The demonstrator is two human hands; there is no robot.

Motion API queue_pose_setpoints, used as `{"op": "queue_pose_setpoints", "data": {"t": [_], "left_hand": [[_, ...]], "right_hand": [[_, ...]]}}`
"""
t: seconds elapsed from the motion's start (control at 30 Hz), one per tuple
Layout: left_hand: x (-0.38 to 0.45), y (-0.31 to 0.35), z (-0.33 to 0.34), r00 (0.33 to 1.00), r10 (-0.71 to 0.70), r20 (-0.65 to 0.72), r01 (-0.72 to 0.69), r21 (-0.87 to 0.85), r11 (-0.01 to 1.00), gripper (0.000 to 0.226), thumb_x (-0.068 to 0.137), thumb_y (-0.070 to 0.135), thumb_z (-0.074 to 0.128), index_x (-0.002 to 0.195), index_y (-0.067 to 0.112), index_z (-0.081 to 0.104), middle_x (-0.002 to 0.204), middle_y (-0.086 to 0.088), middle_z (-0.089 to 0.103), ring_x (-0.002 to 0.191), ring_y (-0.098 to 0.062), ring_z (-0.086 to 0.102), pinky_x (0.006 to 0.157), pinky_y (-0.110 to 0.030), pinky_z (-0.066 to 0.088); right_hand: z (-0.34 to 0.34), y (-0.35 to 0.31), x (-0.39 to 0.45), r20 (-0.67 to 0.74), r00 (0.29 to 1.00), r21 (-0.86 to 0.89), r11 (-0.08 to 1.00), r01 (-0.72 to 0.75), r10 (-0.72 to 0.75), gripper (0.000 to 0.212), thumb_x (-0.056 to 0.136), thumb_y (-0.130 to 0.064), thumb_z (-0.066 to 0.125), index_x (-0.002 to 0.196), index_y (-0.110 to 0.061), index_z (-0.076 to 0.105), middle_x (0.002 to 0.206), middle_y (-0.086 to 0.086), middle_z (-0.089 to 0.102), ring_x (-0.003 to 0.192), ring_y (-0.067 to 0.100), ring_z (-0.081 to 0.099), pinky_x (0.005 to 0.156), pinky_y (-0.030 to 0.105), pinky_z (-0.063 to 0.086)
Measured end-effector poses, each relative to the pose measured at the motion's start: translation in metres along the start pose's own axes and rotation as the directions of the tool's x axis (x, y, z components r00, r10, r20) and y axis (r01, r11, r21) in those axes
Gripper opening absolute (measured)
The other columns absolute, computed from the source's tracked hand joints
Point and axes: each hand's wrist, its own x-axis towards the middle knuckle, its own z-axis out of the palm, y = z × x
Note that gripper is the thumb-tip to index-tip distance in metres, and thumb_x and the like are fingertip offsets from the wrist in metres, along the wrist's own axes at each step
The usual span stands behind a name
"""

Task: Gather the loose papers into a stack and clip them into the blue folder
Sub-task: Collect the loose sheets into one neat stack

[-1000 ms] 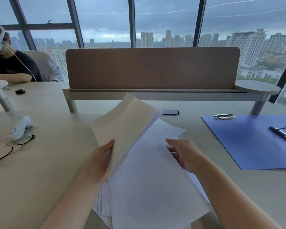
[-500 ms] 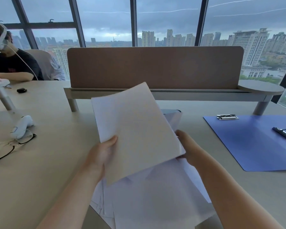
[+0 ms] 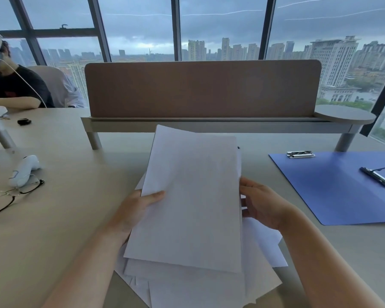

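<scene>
A white sheet of paper is held up in front of me, nearly squared with the desk. My left hand grips its left edge, thumb on top. My right hand touches its right edge with curled fingers. Under it lies an untidy spread of loose papers fanning out toward me and to the right. The blue folder lies open flat on the desk to the right, with a metal clip near its middle and a second clip at its far left corner.
Black-rimmed glasses and a white handheld device lie at the left. A brown divider panel on a low shelf crosses the desk behind the papers. A person sits at the far left.
The top sheet has turned from a leftward tilt to nearly straight and come down over the pile. My right hand slid from under the sheets to its right edge.
</scene>
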Motion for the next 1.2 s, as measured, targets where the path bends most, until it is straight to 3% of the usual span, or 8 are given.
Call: {"op": "queue_pose_setpoints", "data": {"t": [0.23, 0.37, 0.5, 0.63, 0.73, 0.87, 1.07, 1.2], "left_hand": [[0.000, -0.002, 0.002, 1.000, 0.018, -0.003, -0.017, 0.060, 0.998, 0.019, 0.088, 0.015, 0.068, 0.104, 0.007, 0.074, 0.102, -0.013, 0.076, 0.094, -0.035, 0.072, 0.088, -0.048, 0.056], [0.003, -0.003, 0.000, 0.991, 0.123, -0.044, -0.114, 0.178, 0.978, 0.023, 0.087, 0.011, 0.071, 0.110, 0.010, 0.072, 0.102, -0.004, 0.077, 0.092, -0.021, 0.074, 0.078, -0.031, 0.059], [0.007, -0.005, -0.006, 0.973, 0.223, -0.059, -0.214, 0.139, 0.967, 0.042, 0.086, 0.000, 0.068, 0.123, 0.020, 0.062, 0.111, 0.004, 0.075, 0.102, -0.016, 0.071, 0.083, -0.030, 0.055], [0.012, -0.003, -0.014, 0.956, 0.274, -0.104, -0.265, 0.099, 0.959, 0.075, 0.075, 0.006, 0.078, 0.141, 0.024, 0.046, 0.126, 0.007, 0.066, 0.111, -0.013, 0.066, 0.089, -0.031, 0.052], [0.016, -0.002, -0.021, 0.958, 0.240, -0.156, -0.236, 0.041, 0.971, 0.083, 0.068, 0.011, 0.079, 0.142, 0.016, 0.044, 0.131, -0.007, 0.063, 0.111, -0.024, 0.065, 0.091, -0.039, 0.053], [0.016, -0.001, -0.018, 0.983, 0.148, -0.111, -0.157, -0.076, 0.985, 0.045, 0.079, 0.004, 0.071, 0.123, 0.005, 0.060, 0.111, -0.015, 0.071, 0.078, -0.020, 0.073, 0.064, -0.028, 0.059], [0.013, -0.005, -0.013, 0.997, 0.070, 0.013, -0.068, -0.104, 0.992, 0.047, 0.076, 0.006, 0.072, 0.121, -0.004, 0.063, 0.114, -0.025, 0.069, 0.083, -0.030, 0.072, 0.075, -0.038, 0.059], [0.013, -0.007, -0.008, 0.989, 0.129, -0.072, -0.128, 0.018, 0.992, 0.027, 0.090, 0.010, 0.065, 0.116, 0.004, 0.069, 0.100, -0.008, 0.077, 0.080, -0.018, 0.073, 0.066, -0.026, 0.059]], "right_hand": [[0.010, 0.003, 0.004, -0.075, 0.996, 0.007, 0.999, 0.044, -0.044, 0.030, 0.105, -0.022, 0.044, 0.118, -0.030, 0.070, 0.089, -0.003, 0.074, 0.068, 0.019, 0.064, 0.061, 0.031, 0.054], [0.015, 0.006, 0.004, -0.115, 0.993, -0.083, 0.996, -0.017, 0.008, 0.030, 0.104, -0.026, 0.045, 0.109, -0.018, 0.074, 0.085, 0.001, 0.073, 0.064, 0.017, 0.063, 0.055, 0.026, 0.048], [0.013, 0.007, 0.000, -0.061, 0.992, -0.232, 0.965, -0.121, 0.110, 0.032, 0.100, -0.013, 0.046, 0.097, 0.000, 0.075, 0.093, 0.013, 0.076, 0.072, 0.022, 0.066, 0.061, 0.026, 0.053], [0.008, 0.011, -0.004, 0.008, 0.993, -0.377, 0.920, -0.108, 0.119, 0.026, 0.093, -0.004, 0.055, 0.099, -0.009, 0.079, 0.107, 0.020, 0.075, 0.085, 0.035, 0.066, 0.084, 0.038, 0.056], [0.003, 0.015, 0.000, -0.082, 0.996, -0.412, 0.909, -0.054, 0.023, 0.040, 0.086, 0.004, 0.056, 0.104, -0.023, 0.079, 0.106, 0.014, 0.076, 0.083, 0.032, 0.066, 0.085, 0.048, 0.055], [0.001, 0.018, 0.003, -0.256, 0.959, -0.211, 0.975, 0.069, -0.123, 0.049, 0.087, 0.009, 0.056, 0.110, -0.028, 0.076, 0.113, 0.000, 0.076, 0.098, 0.036, 0.071, 0.093, 0.049, 0.056], [0.018, 0.020, 0.007, -0.377, 0.920, 0.144, 0.975, 0.171, -0.106, 0.046, 0.092, 0.014, 0.049, 0.112, -0.020, 0.073, 0.111, 0.004, 0.076, 0.103, 0.035, 0.070, 0.091, 0.049, 0.057], [0.023, 0.015, 0.003, -0.366, 0.925, 0.253, 0.945, 0.206, -0.104, 0.048, 0.094, 0.014, 0.046, 0.120, -0.019, 0.068, 0.111, 0.007, 0.076, 0.095, 0.028, 0.074, 0.080, 0.040, 0.061]]}}
